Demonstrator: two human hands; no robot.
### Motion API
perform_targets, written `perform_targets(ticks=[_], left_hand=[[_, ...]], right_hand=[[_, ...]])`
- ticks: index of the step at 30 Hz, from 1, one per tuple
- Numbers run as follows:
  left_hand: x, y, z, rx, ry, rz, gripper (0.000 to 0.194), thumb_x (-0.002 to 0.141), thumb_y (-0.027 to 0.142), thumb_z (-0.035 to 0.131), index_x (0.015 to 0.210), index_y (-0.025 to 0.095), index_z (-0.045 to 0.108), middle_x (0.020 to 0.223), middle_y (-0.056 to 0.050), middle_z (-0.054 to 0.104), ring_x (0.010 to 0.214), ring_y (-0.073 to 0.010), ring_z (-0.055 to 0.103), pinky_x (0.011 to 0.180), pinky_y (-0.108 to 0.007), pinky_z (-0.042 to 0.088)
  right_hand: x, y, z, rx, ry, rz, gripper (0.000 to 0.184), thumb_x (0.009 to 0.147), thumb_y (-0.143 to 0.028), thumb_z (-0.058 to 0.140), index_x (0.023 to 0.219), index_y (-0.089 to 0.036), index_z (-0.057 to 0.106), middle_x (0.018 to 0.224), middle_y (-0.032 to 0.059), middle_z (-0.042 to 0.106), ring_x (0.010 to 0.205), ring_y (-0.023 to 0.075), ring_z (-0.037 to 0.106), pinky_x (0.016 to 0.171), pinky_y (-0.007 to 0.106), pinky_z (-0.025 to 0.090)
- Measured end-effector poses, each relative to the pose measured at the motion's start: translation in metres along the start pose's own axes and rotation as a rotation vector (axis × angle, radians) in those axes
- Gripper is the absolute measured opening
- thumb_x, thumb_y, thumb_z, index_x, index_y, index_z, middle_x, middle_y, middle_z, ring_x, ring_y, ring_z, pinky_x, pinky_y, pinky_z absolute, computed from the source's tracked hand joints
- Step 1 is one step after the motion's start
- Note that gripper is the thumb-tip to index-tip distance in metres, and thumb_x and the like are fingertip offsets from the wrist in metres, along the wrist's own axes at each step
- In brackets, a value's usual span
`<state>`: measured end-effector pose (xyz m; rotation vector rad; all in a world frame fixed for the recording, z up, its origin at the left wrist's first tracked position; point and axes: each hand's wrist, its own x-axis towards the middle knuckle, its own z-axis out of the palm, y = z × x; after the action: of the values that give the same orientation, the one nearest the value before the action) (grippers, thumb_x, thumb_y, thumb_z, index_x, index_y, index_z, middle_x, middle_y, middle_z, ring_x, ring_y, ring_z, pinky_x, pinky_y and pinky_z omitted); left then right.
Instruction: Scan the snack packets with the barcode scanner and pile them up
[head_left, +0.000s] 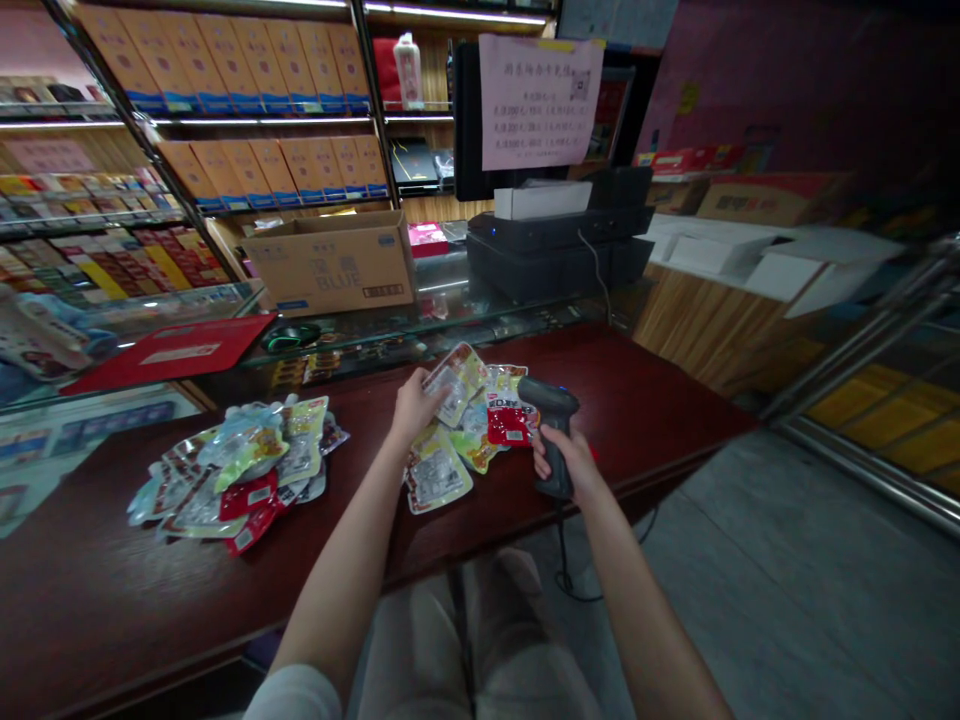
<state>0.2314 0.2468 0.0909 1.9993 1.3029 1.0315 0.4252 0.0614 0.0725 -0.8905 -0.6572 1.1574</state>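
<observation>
My left hand (pixel 417 406) pinches a snack packet (pixel 460 380) by its left edge, tilted above a small heap of other packets. In my right hand (pixel 564 458) is a dark barcode scanner (pixel 553 408), my fingers wrapped round its handle and its head toward the heap. Beside the scanner's head lies a red and white packet (pixel 510 425). A yellow-edged packet (pixel 438 474) rests flat below my left hand. Off to the left sits a larger pile of shiny packets (pixel 247 460), apart from both hands.
The packets lie on a dark red wooden table (pixel 360 530). Behind it stand a cardboard box (pixel 337 265), a red folder (pixel 176 352) and a black register (pixel 555 250) with a paper notice (pixel 540 105) above. The scanner's cable (pixel 564 560) hangs past the table's front edge.
</observation>
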Motion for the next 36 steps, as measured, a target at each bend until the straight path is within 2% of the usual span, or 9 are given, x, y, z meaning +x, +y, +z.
perform_targets(ticks=[3, 7, 11, 14, 17, 19, 30, 36], left_hand=[[0.001, -0.002, 0.001, -0.222, 0.072, -0.009, 0.026, 0.070, 0.041, 0.067, 0.077, 0.020, 0.055, 0.071, 0.000, 0.064, 0.066, -0.0164, 0.059, 0.064, -0.027, 0.045], [0.005, -0.007, 0.007, -0.466, 0.161, -0.037, 0.033, 0.068, 0.045, 0.068, 0.082, 0.018, 0.056, 0.076, -0.002, 0.065, 0.067, -0.0162, 0.060, 0.065, -0.027, 0.048], [0.013, -0.020, 0.007, -0.533, 0.300, -0.025, 0.036, 0.068, 0.046, 0.069, 0.083, 0.018, 0.051, 0.077, -0.001, 0.063, 0.071, -0.0154, 0.061, 0.069, -0.027, 0.050], [0.018, -0.028, 0.005, -0.639, 0.393, -0.002, 0.043, 0.068, 0.046, 0.070, 0.094, 0.018, 0.049, 0.086, -0.002, 0.064, 0.078, -0.0155, 0.063, 0.076, -0.029, 0.052], [0.017, -0.027, 0.004, -0.716, 0.371, 0.044, 0.049, 0.071, 0.047, 0.069, 0.105, 0.018, 0.051, 0.098, -0.006, 0.067, 0.087, -0.0173, 0.066, 0.084, -0.032, 0.052], [0.015, -0.023, 0.003, -0.724, 0.337, 0.059, 0.047, 0.072, 0.047, 0.068, 0.105, 0.017, 0.054, 0.100, -0.008, 0.067, 0.090, -0.0183, 0.066, 0.085, -0.033, 0.052], [0.010, -0.016, 0.006, -0.647, 0.310, 0.058, 0.043, 0.075, 0.044, 0.066, 0.106, 0.017, 0.054, 0.099, -0.007, 0.067, 0.089, -0.0191, 0.066, 0.084, -0.033, 0.053], [0.012, -0.017, 0.006, -0.629, 0.346, 0.072, 0.033, 0.079, 0.038, 0.063, 0.104, 0.018, 0.056, 0.092, -0.005, 0.066, 0.080, -0.0162, 0.064, 0.078, -0.030, 0.053]], right_hand=[[0.002, 0.005, 0.005, -0.015, -0.013, 0.003, 0.036, 0.071, -0.041, 0.074, 0.092, -0.020, 0.053, 0.054, -0.0083, 0.052, 0.033, 0.0062, 0.042, 0.034, 0.020, 0.035], [0.005, 0.009, 0.014, -0.091, -0.016, -0.013, 0.040, 0.073, -0.043, 0.072, 0.100, -0.018, 0.055, 0.055, -0.0082, 0.053, 0.033, 0.0062, 0.044, 0.034, 0.020, 0.036], [0.008, 0.007, 0.023, -0.136, -0.010, -0.041, 0.038, 0.071, -0.043, 0.073, 0.093, -0.018, 0.054, 0.055, -0.0080, 0.053, 0.033, 0.0062, 0.044, 0.033, 0.019, 0.035], [0.009, 0.004, 0.029, -0.151, -0.013, -0.049, 0.036, 0.071, -0.043, 0.073, 0.088, -0.018, 0.053, 0.055, -0.0075, 0.053, 0.033, 0.0063, 0.044, 0.033, 0.020, 0.035], [0.010, 0.004, 0.036, -0.163, -0.029, -0.051, 0.034, 0.072, -0.043, 0.073, 0.085, -0.019, 0.054, 0.054, -0.0073, 0.053, 0.033, 0.0063, 0.043, 0.033, 0.020, 0.035], [0.009, 0.006, 0.040, -0.171, -0.042, -0.047, 0.033, 0.072, -0.043, 0.072, 0.084, -0.019, 0.054, 0.053, -0.0073, 0.053, 0.033, 0.0064, 0.043, 0.033, 0.020, 0.035], [0.008, 0.013, 0.053, -0.221, -0.024, -0.023, 0.038, 0.068, -0.045, 0.075, 0.086, -0.018, 0.055, 0.051, -0.0081, 0.052, 0.031, 0.0065, 0.043, 0.031, 0.019, 0.033], [0.006, 0.010, 0.052, -0.220, -0.042, -0.004, 0.036, 0.069, -0.045, 0.074, 0.076, -0.020, 0.050, 0.052, -0.0073, 0.051, 0.032, 0.0065, 0.043, 0.032, 0.020, 0.034]])
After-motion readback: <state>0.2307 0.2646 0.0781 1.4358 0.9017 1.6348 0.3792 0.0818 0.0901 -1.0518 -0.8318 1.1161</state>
